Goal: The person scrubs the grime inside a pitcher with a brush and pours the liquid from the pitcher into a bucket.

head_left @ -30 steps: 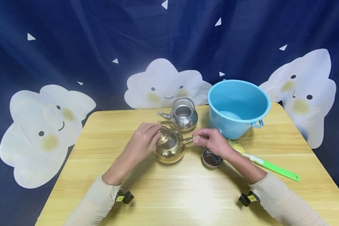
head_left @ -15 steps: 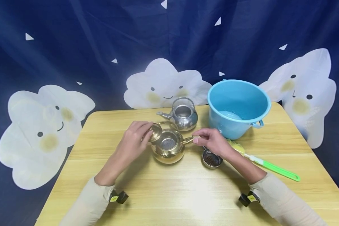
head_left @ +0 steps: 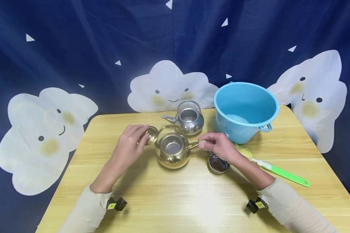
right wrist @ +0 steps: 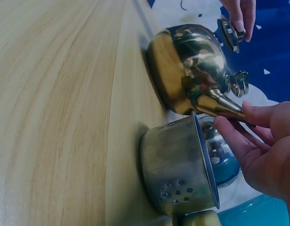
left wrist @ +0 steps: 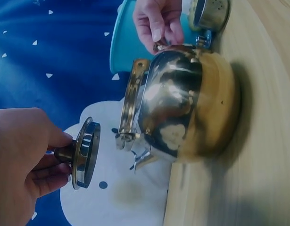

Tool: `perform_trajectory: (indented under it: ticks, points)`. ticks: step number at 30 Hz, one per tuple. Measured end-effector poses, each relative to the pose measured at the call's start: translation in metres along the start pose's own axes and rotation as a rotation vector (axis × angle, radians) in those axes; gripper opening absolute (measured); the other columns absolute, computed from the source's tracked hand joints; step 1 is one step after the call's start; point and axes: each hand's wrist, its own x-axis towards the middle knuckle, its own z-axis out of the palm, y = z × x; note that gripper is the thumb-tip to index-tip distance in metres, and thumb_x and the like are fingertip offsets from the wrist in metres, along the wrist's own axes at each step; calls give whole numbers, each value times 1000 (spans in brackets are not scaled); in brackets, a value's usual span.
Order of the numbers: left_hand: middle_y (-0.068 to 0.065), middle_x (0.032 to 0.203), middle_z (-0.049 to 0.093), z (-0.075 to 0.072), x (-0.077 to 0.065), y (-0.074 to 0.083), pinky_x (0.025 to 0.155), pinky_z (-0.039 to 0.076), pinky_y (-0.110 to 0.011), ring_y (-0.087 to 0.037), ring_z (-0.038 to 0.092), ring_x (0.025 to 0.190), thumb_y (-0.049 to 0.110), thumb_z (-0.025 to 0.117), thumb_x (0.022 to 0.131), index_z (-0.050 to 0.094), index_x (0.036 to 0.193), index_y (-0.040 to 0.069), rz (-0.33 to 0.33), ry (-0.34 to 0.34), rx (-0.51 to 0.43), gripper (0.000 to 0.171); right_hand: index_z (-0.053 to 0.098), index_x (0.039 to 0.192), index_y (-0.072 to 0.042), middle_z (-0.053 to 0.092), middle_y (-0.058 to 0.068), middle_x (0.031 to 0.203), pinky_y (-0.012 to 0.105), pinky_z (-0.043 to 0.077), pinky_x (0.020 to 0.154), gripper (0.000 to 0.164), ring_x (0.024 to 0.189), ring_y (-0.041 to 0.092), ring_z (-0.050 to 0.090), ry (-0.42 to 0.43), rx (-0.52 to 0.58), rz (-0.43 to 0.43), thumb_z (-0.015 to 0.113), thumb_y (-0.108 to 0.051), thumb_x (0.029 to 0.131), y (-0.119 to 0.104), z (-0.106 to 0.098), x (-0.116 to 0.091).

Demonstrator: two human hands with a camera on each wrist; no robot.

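Head view showed a pale wood-grain tabletop set against a dark-blue fabric backdrop printed with white smiling clouds and small white triangles. A round, polished, gold-coloured metal kettle stood upright on the tabletop and served as the landmark. To the kettle's rear and slightly right stood a small silver metal kettle, its spout directed left. A light-blue plastic bucket stood farther to the right rear. A silver perforated metal strainer cup rested to the right of the landmark; beyond it lay a brush with a green handle and yellow head.

The gold-coloured kettle had a mirror finish; its lower body reflected the wood. The hoop handle was raised, and a perforated insert was visible inside the mouth. The left hand pinched the knob of a round gold-coloured metal lid, held left of the kettle and apart from its mouth. The right hand pinched the tip of the kettle's tapered spout between thumb and fingers.
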Motion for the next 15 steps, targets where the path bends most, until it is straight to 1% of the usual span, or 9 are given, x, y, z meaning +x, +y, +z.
perform_trajectory:
  ticks: [9, 15]
  points:
    - [-21, 115, 75, -6, -8, -14, 92, 61, -48, -37, 69, 105, 5, 75, 92, 72, 120, -7, -48, 31, 26, 31, 75, 118, -4, 78, 16, 114, 25, 62, 82, 30, 96, 20, 76, -6, 12, -20, 78, -20, 93, 4, 1, 1]
    - [-23, 115, 74, -6, -14, -21, 91, 61, -50, -38, 69, 104, 3, 75, 91, 72, 120, -7, -81, 15, 37, 31, 75, 118, -6, 78, 14, 113, 26, 62, 82, 30, 95, 19, 76, -3, 12, 0, 78, -21, 92, 2, 1, 0]
